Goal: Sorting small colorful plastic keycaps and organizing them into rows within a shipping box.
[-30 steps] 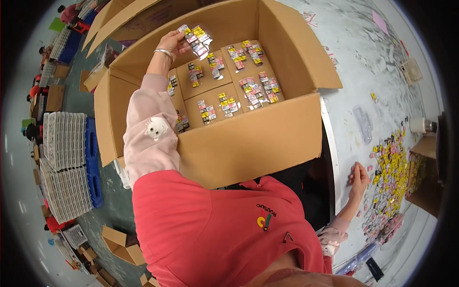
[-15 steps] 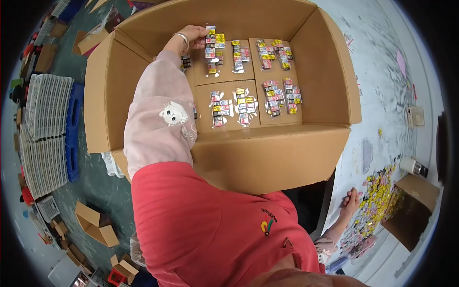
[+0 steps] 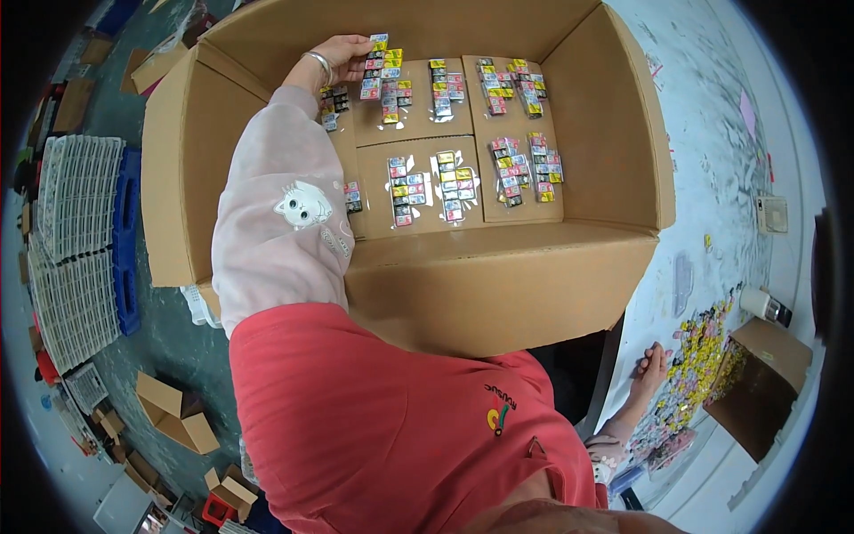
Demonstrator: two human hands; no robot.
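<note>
Left hand [image 3: 347, 59], 11 o'clock: fingers are gripping a pack [image 3: 382, 66] inside the box [image 3: 507, 298]. Right hand [image 3: 652, 363], 4 o'clock, is sitting near the pile [image 3: 700, 356]; can't tell whether its fingers are grasping.

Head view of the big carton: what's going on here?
A person's left hand holds a clear pack of small coloured blocks inside a large open cardboard carton, above similar packs laid on cardboard sheets. The right hand is half-curled beside a heap of small pieces on the white table.
</note>
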